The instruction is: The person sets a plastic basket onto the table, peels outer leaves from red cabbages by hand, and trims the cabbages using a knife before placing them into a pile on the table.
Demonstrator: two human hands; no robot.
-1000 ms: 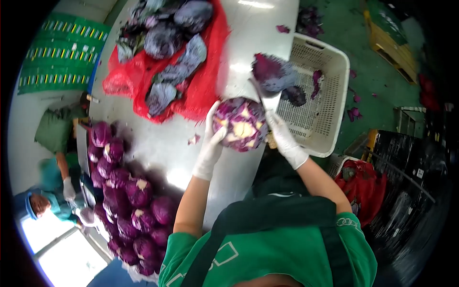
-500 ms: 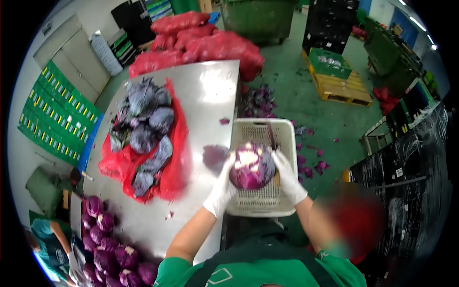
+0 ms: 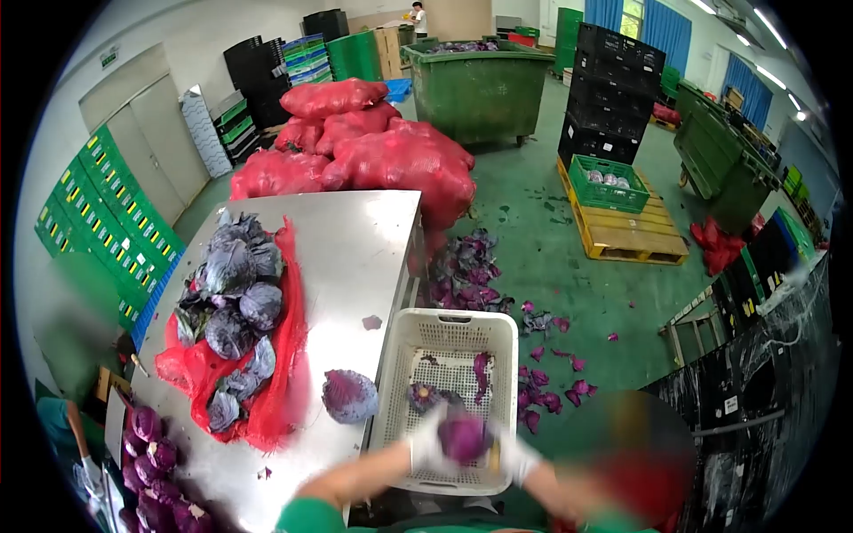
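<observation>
Over the near end of the white basket [image 3: 508,355], my left hand [image 3: 430,444], gloved in white, is closed on the left side of a purple cabbage [image 3: 464,437]. My right hand [image 3: 514,453], also gloved and blurred by motion, is at the cabbage's right side; its fingers are smeared and no knife can be made out. Dark leaves and a purple strip lie inside the basket. A loose outer leaf [image 3: 349,396] rests on the metal table [image 3: 355,258] beside it.
Unpeeled cabbages [image 3: 229,266] lie on a red net bag [image 3: 289,355]. Peeled cabbages [image 3: 155,497] are piled at the lower left, near a co-worker's gloved hand [image 3: 91,480]. Full red sacks [image 3: 400,164] stand behind the table. Leaf scraps [image 3: 466,266] litter the floor.
The view has tilted up toward the room. Both hands and the cabbage now appear lower in view, over the basket's near end. The loose leaf lies on the table, left of the basket.
</observation>
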